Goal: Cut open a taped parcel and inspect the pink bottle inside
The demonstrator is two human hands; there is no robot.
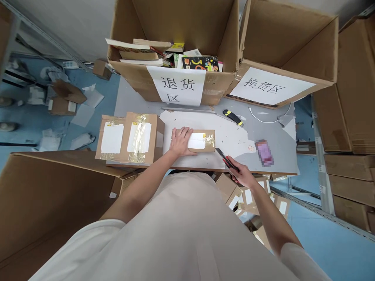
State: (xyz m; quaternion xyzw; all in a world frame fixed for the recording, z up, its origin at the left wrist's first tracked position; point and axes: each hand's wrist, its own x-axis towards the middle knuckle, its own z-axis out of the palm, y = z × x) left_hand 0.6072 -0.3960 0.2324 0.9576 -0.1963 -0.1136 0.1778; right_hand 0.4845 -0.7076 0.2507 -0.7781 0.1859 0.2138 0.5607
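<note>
The small parcel (204,141) is brown cardboard with a white label (195,142) and glossy yellowish tape (210,140). Left of the parcel, two boxes (139,136) repeat brown, white and yellowish. Beyond it, a brown carton (216,86) carries a white sheet (178,84) with black characters. Right of the parcel, the knife (224,159) is black and red, the cutter (233,117) black and yellow, the pixelated item (264,153) pinkish purple. Beneath it, the counter (271,136) mixes grey and white.

The parcel (202,150) is matt cardboard; its tape (210,139) looks glossy.
</note>
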